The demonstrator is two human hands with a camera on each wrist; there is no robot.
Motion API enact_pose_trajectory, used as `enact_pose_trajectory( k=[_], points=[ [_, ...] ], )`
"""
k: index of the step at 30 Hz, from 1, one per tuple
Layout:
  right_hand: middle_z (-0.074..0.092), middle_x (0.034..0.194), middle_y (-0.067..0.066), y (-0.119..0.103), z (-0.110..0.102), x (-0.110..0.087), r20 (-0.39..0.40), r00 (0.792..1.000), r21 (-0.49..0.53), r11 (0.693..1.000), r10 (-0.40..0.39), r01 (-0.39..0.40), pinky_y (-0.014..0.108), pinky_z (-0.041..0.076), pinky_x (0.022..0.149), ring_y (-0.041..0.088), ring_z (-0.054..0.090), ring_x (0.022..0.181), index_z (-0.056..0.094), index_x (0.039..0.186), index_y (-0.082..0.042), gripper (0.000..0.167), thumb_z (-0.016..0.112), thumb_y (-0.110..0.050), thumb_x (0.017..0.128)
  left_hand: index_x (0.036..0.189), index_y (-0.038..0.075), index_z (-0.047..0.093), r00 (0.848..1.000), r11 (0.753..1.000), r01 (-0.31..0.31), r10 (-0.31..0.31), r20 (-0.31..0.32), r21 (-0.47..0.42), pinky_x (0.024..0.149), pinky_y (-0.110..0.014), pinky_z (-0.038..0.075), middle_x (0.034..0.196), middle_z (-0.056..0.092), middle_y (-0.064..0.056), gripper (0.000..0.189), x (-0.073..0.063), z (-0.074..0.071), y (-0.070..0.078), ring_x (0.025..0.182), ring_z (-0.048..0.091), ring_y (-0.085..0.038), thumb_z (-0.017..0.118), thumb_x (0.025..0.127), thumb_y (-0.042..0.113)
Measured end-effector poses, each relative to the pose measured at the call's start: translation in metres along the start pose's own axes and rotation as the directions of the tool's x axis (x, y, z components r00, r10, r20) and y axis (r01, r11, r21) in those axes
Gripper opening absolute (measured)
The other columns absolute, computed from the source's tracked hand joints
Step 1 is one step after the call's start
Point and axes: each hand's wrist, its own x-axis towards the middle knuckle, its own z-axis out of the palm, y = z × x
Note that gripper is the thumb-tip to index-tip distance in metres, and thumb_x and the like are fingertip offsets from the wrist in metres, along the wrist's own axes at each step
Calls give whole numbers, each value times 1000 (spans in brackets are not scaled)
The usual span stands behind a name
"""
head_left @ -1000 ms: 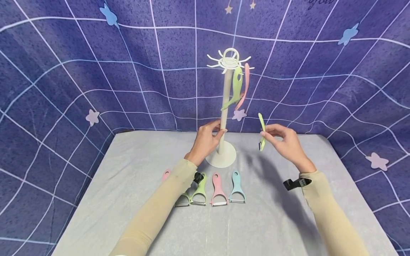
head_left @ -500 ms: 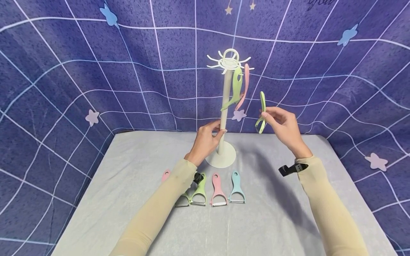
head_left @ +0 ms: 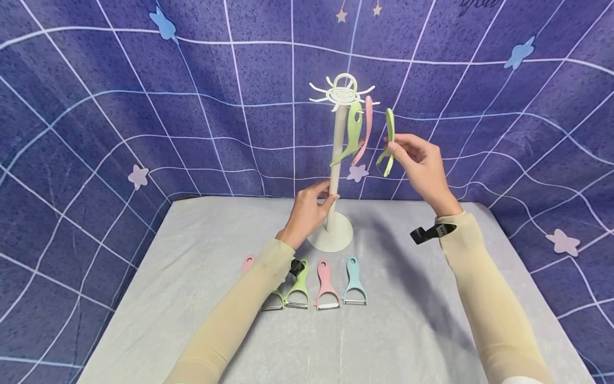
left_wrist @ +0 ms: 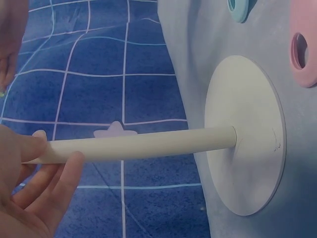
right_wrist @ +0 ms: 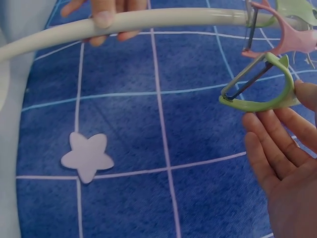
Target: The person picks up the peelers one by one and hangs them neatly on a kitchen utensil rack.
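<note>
My left hand (head_left: 309, 210) grips the pole of a white stand (head_left: 338, 138) partway up, thumb and fingers around it. Between thumb and fingers my right hand (head_left: 422, 165) pinches a green peeler (head_left: 390, 125), held upright just right of the stand's hooks. From the hooks hang another green peeler (head_left: 354, 128) and a pink peeler (head_left: 368, 125). In the right wrist view, the held peeler's blade (right_wrist: 250, 79) and green frame show beside the hanging pink peeler (right_wrist: 282, 29).
On the grey cloth lie a blue peeler (head_left: 354, 280), a pink peeler (head_left: 324, 282) and a green peeler (head_left: 298, 288). My left sleeve partly covers more peelers, including a pink one (head_left: 248, 262). The round base (head_left: 336, 237) stands behind them. A purple gridded curtain (head_left: 259, 117) surrounds the table.
My right hand has risen with the green peeler and shifted slightly left, up to the height of the hanging peelers. My left hand stays on the pole.
</note>
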Motion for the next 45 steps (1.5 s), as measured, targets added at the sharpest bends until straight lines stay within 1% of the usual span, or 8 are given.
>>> enact_pose_trajectory(
  k=[4, 12, 22, 25, 29, 33, 38, 45],
  points=[
    [80, 109, 1, -6, 4, 9, 0, 1000, 55, 998, -7, 7, 24, 56, 97, 15, 74, 100, 74, 126, 4, 29, 70, -17, 106, 125, 6, 73, 1000, 1000, 11, -11, 5, 1, 79, -28, 66, 109, 77, -12, 24, -1, 0, -1, 104, 77, -24, 74, 104, 18],
    [77, 116, 15, -12, 14, 26, -21, 999, 198, 980, -24, 28, 26, 57, 98, 17, 73, 102, 73, 125, 7, 28, 69, -15, 107, 128, 5, 73, 1000, 1000, 18, -18, 4, -15, 79, -27, 66, 111, 77, -12, 27, -1, 0, -1, 104, 77, -25, 74, 104, 18],
    [73, 122, 25, -15, 25, 39, -51, 996, 247, 966, -69, 80, 27, 56, 100, 16, 73, 103, 71, 129, 11, 28, 64, -8, 108, 125, 6, 74, 1000, 1000, 9, -9, -2, -8, 79, -27, 66, 109, 77, -11, 24, -1, 1, -1, 102, 77, -23, 75, 104, 17],
    [76, 117, 20, -18, 27, 41, -41, 997, 270, 960, -68, 77, 27, 55, 99, 16, 73, 102, 71, 128, 10, 28, 64, -7, 108, 125, 7, 74, 1000, 1000, 11, -11, -1, -8, 79, -26, 66, 109, 77, -11, 24, -1, 1, -1, 102, 77, -22, 74, 104, 17],
    [78, 107, 6, -20, 29, 43, -30, 998, 299, 952, -55, 62, 27, 55, 98, 15, 71, 97, 76, 124, 2, 22, 65, -7, 108, 125, 7, 74, 1000, 1000, 8, -8, -2, -12, 79, -26, 66, 109, 77, -11, 23, -1, 1, 0, 102, 76, -23, 74, 104, 17],
    [77, 104, 2, -20, 31, 45, -19, 997, 285, 956, -73, 75, 27, 56, 94, 14, 70, 94, 79, 121, -5, 20, 63, -7, 108, 124, 6, 74, 1000, 1000, 5, -5, -3, -18, 80, -26, 66, 109, 77, -11, 23, -1, 0, 1, 102, 76, -23, 75, 104, 16],
    [78, 108, 2, -20, 33, 45, 13, 997, 274, 959, -75, 69, 27, 55, 97, 14, 70, 99, 78, 122, -4, 20, 63, -7, 108, 124, 5, 74, 1000, 1000, 7, -7, -1, -14, 79, -26, 66, 110, 77, -12, 23, -1, 1, 0, 102, 76, -23, 74, 104, 16],
    [76, 114, 11, -19, 35, 43, 34, 998, 257, 965, -62, 51, 28, 53, 102, 14, 70, 104, 76, 124, 1, 22, 63, -8, 109, 124, 6, 74, 1000, 1000, 8, -8, -1, -1, 80, -29, 66, 109, 77, -11, 23, -1, 1, -2, 102, 76, -23, 74, 104, 17]
  ],
)
